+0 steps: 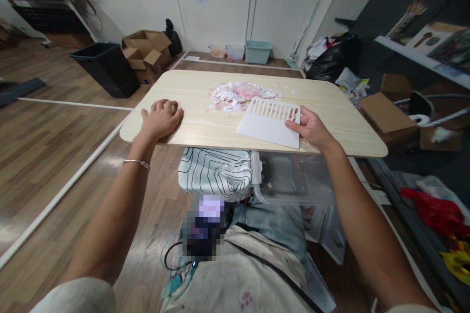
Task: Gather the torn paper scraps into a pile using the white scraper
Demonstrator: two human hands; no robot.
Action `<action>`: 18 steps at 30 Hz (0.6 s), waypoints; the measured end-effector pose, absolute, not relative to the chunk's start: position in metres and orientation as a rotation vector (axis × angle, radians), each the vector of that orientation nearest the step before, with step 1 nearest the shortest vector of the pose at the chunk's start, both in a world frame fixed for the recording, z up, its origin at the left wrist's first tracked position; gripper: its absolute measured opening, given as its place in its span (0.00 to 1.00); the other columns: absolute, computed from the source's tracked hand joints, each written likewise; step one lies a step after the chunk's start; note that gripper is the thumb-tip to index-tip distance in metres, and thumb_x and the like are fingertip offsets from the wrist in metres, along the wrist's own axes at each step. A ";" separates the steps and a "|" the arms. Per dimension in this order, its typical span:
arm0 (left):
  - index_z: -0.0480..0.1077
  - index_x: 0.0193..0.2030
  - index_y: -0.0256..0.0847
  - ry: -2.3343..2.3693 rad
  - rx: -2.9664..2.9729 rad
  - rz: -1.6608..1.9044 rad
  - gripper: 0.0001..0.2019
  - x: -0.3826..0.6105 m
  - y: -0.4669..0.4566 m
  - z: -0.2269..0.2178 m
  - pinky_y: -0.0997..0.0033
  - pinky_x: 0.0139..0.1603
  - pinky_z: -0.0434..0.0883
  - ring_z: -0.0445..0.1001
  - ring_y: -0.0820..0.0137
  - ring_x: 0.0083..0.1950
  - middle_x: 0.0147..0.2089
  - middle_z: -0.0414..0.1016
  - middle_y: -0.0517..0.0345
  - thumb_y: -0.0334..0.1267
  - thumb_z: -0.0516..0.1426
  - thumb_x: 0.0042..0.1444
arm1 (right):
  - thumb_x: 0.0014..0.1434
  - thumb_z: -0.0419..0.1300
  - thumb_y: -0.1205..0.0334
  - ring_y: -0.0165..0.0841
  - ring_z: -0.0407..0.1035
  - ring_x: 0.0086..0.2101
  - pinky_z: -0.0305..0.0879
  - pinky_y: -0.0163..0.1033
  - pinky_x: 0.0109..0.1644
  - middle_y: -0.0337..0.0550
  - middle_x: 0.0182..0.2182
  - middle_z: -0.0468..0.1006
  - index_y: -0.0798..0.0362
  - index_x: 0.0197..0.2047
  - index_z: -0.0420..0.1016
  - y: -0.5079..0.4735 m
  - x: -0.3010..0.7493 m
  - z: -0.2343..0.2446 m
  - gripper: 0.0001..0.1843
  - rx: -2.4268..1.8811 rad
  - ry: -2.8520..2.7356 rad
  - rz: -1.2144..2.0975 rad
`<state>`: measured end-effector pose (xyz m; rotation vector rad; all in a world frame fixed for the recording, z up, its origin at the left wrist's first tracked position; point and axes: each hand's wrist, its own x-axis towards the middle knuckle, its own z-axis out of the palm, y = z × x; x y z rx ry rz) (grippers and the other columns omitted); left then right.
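My right hand (309,127) grips a white plastic scraper (270,127) by its right end, thumb on top. The scraper is a flat trapezoid with a row of long slots along its far side, and it is held low over the near half of the wooden tabletop (341,127). Just beyond it lies a loose heap of white and pink paper scraps (238,95), with a few bits scattered round it. On the left part of the tabletop rests my left hand (161,118), palm down with fingers apart, holding nothing.
Under the near table edge are a patterned pale cloth item (216,171) and a clear plastic box (293,176). A black bin (110,71) and cardboard boxes (147,54) stand beyond the left side. An open carton (392,112) is at the right, near a black bag (336,56).
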<state>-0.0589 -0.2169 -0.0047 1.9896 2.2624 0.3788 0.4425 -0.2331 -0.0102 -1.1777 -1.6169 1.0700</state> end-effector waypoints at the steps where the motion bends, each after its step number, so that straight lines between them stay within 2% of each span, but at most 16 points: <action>1: 0.75 0.90 0.47 2.256 1.992 0.389 0.43 -0.060 -0.216 -0.005 0.13 0.97 0.54 0.61 0.31 0.99 0.98 0.67 0.31 0.62 0.42 0.81 | 0.50 0.95 0.29 0.56 0.95 0.49 0.97 0.65 0.59 0.47 0.50 0.99 0.40 0.54 0.80 -0.233 0.443 -0.010 0.44 -1.178 -1.617 1.073; 7: 0.76 0.91 0.53 2.226 1.997 0.402 0.43 -0.062 -0.215 -0.005 0.08 0.96 0.55 0.62 0.28 0.98 0.96 0.69 0.32 0.63 0.43 0.80 | 0.50 0.95 0.30 0.55 0.94 0.48 0.96 0.64 0.59 0.47 0.50 0.99 0.39 0.54 0.80 -0.233 0.442 -0.010 0.43 -1.168 -1.613 1.070; 12: 0.75 0.92 0.48 2.223 2.005 0.393 0.46 -0.061 -0.216 -0.004 0.07 0.96 0.55 0.60 0.27 0.98 0.97 0.67 0.28 0.63 0.41 0.80 | 0.50 0.95 0.31 0.53 0.93 0.47 0.96 0.63 0.57 0.46 0.50 0.99 0.39 0.53 0.80 -0.232 0.443 -0.011 0.43 -1.169 -1.616 1.062; 16: 0.74 0.93 0.51 2.224 2.005 0.396 0.45 -0.062 -0.216 -0.005 0.10 0.97 0.55 0.60 0.29 0.99 0.98 0.67 0.31 0.64 0.41 0.80 | 0.52 0.95 0.31 0.55 0.94 0.49 0.97 0.64 0.58 0.46 0.50 0.99 0.39 0.55 0.80 -0.233 0.444 -0.012 0.42 -1.165 -1.622 1.069; 18: 0.72 0.94 0.50 2.253 1.974 0.383 0.45 -0.062 -0.215 -0.006 0.10 0.97 0.53 0.56 0.27 1.01 0.99 0.63 0.30 0.64 0.42 0.81 | 0.52 0.95 0.30 0.54 0.94 0.48 0.97 0.63 0.58 0.46 0.50 0.99 0.40 0.55 0.80 -0.232 0.444 -0.012 0.42 -1.162 -1.622 1.067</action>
